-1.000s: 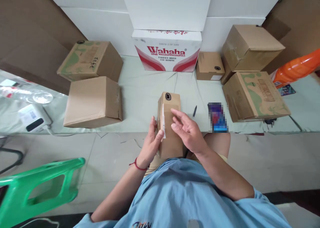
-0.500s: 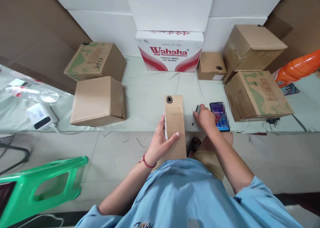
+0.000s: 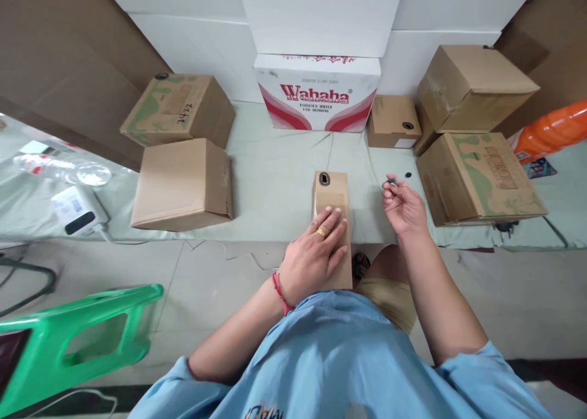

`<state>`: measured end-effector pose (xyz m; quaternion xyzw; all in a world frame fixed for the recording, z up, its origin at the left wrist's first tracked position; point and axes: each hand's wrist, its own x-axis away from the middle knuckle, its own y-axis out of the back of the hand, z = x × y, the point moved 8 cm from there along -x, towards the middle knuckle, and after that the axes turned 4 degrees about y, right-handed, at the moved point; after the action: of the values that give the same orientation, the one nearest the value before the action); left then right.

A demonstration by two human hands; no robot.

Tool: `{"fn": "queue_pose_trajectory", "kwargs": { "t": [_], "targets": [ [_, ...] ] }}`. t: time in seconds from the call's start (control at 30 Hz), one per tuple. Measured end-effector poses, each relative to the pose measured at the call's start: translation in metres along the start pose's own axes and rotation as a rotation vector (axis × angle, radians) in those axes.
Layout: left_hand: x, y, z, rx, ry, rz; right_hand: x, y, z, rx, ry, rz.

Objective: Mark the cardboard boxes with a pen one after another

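Note:
A narrow brown cardboard box extends from the table edge toward my body, with a round black mark near its far end. My left hand lies flat across the top of this box, fingers stretched out. To the right, my right hand is raised over the table, its fingers curled round a dark pen that is partly hidden by them. A small black round piece shows just beyond that hand. No phone can be seen beside the right hand.
Brown boxes stand at the left and right. A white and red carton and a small box are at the back. A white device, clear bottle, orange bottle and green stool flank them.
My left hand has gone from gripping the box's side to lying flat on top. My right hand has moved right and away from my body with the pen. The phone is no longer visible.

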<state>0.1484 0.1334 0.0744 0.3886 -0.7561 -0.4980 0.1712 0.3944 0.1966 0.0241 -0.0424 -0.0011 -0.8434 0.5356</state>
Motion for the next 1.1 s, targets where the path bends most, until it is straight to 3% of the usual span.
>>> {"fn": "queue_pose_trajectory", "kwargs": {
  "t": [0.07,0.13,0.33,0.5,0.77,1.1],
  "targets": [
    [0.0,-0.002,0.001,0.005,-0.006,-0.004,0.005,-0.013,0.012,-0.273,-0.01,0.03],
    [0.001,-0.003,0.002,0.009,-0.012,-0.005,0.011,-0.032,0.025,-0.402,0.0,0.071],
    [0.002,-0.006,0.006,0.004,0.033,-0.014,0.021,-0.102,0.056,-0.097,0.197,0.196],
    [0.002,-0.007,0.006,0.039,0.047,-0.009,0.013,-0.135,0.053,0.19,0.253,0.217],
    [-0.002,-0.004,0.008,0.129,0.062,-0.018,0.022,-0.133,0.054,0.326,0.311,-0.003],
    [0.0,-0.003,0.009,0.107,0.026,-0.036,0.017,-0.134,0.049,0.397,0.277,0.002]
  ]
}}
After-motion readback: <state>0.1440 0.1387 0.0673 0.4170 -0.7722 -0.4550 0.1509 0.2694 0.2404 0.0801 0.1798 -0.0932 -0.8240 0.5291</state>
